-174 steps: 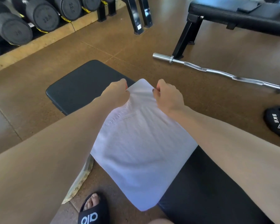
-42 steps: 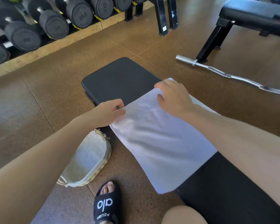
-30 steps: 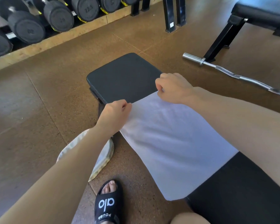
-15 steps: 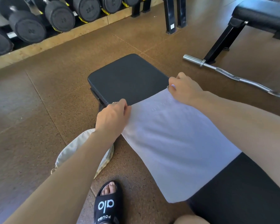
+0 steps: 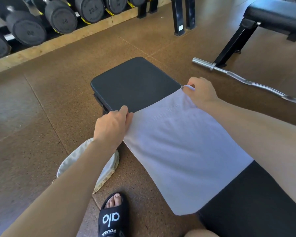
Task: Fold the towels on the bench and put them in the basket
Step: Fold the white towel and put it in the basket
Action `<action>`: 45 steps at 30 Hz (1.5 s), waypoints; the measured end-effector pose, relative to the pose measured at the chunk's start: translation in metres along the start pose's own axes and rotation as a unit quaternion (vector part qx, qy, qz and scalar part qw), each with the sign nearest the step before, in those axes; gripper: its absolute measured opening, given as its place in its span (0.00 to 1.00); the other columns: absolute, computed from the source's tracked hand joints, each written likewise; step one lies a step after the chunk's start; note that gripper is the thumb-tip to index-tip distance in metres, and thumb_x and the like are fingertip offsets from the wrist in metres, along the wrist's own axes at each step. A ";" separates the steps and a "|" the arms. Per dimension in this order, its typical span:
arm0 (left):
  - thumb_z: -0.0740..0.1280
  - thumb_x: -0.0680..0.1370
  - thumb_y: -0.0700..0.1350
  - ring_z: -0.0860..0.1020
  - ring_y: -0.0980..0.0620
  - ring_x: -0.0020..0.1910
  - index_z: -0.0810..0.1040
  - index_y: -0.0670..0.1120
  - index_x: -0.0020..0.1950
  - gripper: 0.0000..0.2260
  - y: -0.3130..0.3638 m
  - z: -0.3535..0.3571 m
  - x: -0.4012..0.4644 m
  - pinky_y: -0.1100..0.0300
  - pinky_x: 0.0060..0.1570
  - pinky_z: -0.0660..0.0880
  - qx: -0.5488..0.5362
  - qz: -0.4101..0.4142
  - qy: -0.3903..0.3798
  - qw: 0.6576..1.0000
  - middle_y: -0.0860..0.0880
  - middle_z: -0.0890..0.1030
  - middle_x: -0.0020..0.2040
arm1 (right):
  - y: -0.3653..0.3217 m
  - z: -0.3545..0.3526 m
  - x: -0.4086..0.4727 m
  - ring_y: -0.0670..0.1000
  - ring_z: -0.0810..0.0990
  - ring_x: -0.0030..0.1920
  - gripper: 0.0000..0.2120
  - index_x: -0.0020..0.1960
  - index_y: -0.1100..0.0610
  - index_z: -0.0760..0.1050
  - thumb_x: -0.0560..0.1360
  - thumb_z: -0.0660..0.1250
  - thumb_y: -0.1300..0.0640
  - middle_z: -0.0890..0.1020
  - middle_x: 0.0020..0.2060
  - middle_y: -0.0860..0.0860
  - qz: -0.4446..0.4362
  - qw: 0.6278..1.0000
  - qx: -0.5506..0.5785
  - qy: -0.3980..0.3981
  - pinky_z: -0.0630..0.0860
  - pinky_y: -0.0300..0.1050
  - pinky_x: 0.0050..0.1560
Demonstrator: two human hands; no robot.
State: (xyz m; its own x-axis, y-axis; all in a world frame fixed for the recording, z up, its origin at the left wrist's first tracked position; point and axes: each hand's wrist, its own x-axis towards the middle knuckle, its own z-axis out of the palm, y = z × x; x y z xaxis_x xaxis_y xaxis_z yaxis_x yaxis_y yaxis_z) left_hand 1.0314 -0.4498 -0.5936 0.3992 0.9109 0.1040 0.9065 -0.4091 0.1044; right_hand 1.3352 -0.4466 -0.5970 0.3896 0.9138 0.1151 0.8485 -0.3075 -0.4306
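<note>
The right hand (image 5: 201, 93) had been shifted outward along the towel (image 5: 183, 147) edge. Both far corners were pinched by the fingers, the left hand (image 5: 112, 128) at the other. Folding was unfinished; the basket (image 5: 108, 168) was not yet filled.

Single head view: looks forward and steeply down, close over bench (image 5: 135, 82); floor (image 5: 41, 108) fills the surround.

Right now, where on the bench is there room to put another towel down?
The far end of the bench, beyond the towel and both hands, is bare. So is the near end. The middle is taken.
</note>
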 end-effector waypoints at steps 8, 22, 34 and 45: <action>0.55 0.86 0.49 0.64 0.51 0.25 0.62 0.47 0.54 0.06 0.004 -0.001 0.001 0.58 0.27 0.58 0.148 0.002 -0.003 0.989 0.51 0.68 0.29 | 0.002 0.010 0.005 0.54 0.74 0.40 0.15 0.46 0.59 0.70 0.83 0.60 0.48 0.74 0.38 0.53 0.028 1.000 0.004 0.004 0.69 0.48 0.38; 0.56 0.84 0.43 0.72 0.43 0.56 0.74 0.43 0.64 0.12 0.077 0.024 0.030 0.50 0.53 0.72 -0.076 0.115 0.009 0.990 0.45 0.73 0.61 | 0.007 -0.020 0.020 0.52 0.71 0.34 0.17 0.38 0.56 0.72 0.77 0.67 0.45 0.71 0.33 0.54 0.132 0.957 0.237 -0.103 0.66 0.43 0.38; 0.56 0.85 0.43 0.69 0.47 0.46 0.72 0.42 0.56 0.08 0.066 0.021 0.050 0.56 0.40 0.63 -0.093 0.073 0.023 0.993 0.45 0.70 0.52 | 0.013 -0.014 0.024 0.55 0.82 0.53 0.11 0.55 0.58 0.83 0.76 0.70 0.54 0.83 0.49 0.52 0.150 0.950 0.255 -0.102 0.80 0.50 0.56; 0.56 0.83 0.39 0.70 0.48 0.45 0.72 0.42 0.53 0.05 0.064 0.021 0.062 0.58 0.42 0.63 -0.122 0.055 0.004 0.991 0.45 0.73 0.50 | 0.016 -0.002 0.024 0.46 0.76 0.43 0.08 0.47 0.55 0.78 0.77 0.70 0.50 0.80 0.45 0.49 0.084 0.978 0.186 -0.043 0.69 0.39 0.36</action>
State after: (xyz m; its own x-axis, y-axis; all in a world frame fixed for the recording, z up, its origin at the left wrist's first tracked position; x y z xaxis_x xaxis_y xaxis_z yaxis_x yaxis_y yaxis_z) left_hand 1.1171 -0.4185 -0.6014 0.4921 0.8597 0.1369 0.7966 -0.5081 0.3274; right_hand 1.3589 -0.4298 -0.5997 0.4673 0.8824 -0.0554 0.5788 -0.3527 -0.7353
